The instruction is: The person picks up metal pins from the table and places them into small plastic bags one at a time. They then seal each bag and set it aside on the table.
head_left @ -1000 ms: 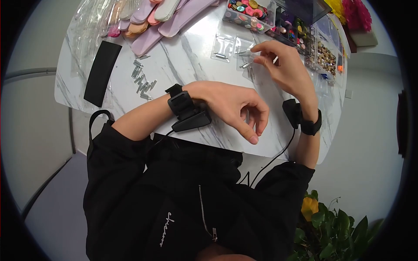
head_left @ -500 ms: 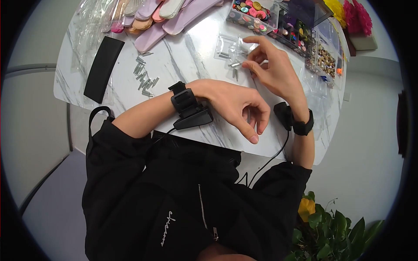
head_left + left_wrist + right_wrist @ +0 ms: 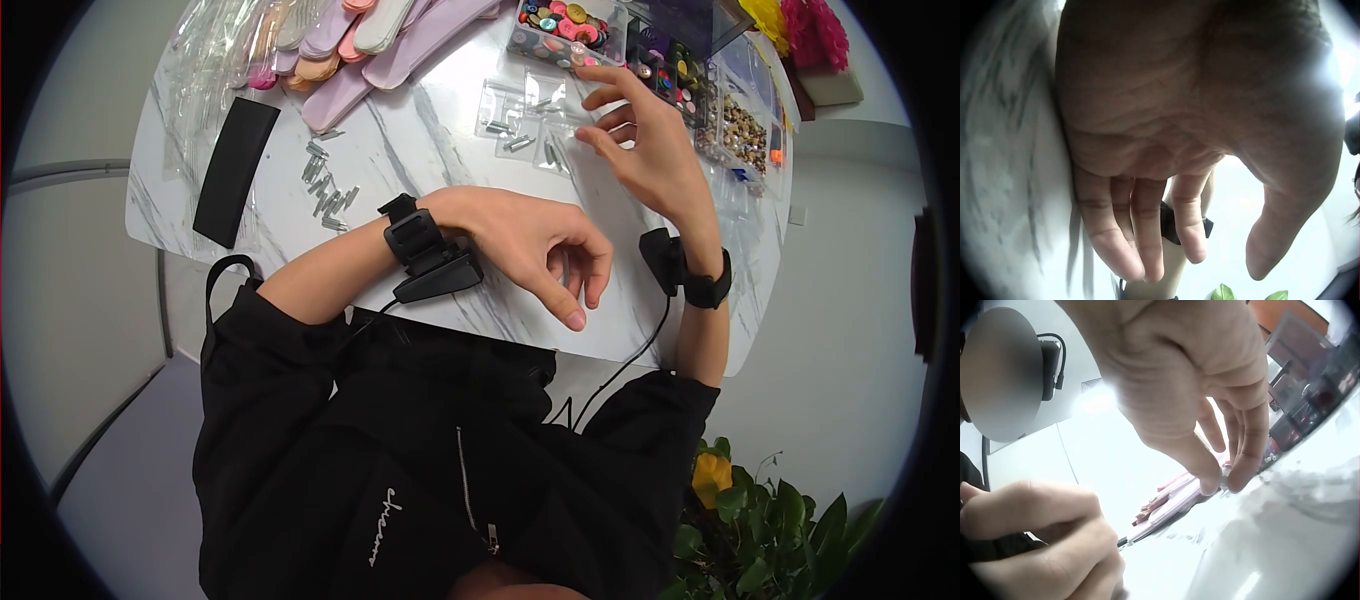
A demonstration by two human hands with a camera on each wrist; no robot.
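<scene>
Several small clear plastic bags point(image 3: 553, 151) lie together on the marbled table, with short silvery metal pieces inside them. My right hand point(image 3: 652, 150) hovers just right of these bags, its thumb and index finger apart, holding nothing. In the right wrist view, the thumb and index finger of the right hand point(image 3: 1210, 406) hang low over the tabletop. My left hand point(image 3: 540, 245) rests near the front edge of the table with its fingers loosely bent; the left wrist view shows its palm point(image 3: 1166, 100) bare. Loose metal pieces point(image 3: 322, 180) lie scattered beyond the left forearm.
A black strip point(image 3: 236, 172) lies at the left beside clear plastic packaging point(image 3: 200, 70). Pastel flat pieces point(image 3: 430, 45) are piled at the back. A box of buttons point(image 3: 570, 30) and a compartment case of beads point(image 3: 740, 135) stand at the back right.
My right hand's fingertips have drawn off the small bags, which they overlapped before. The bags now lie more spread out. The left hand keeps its pose.
</scene>
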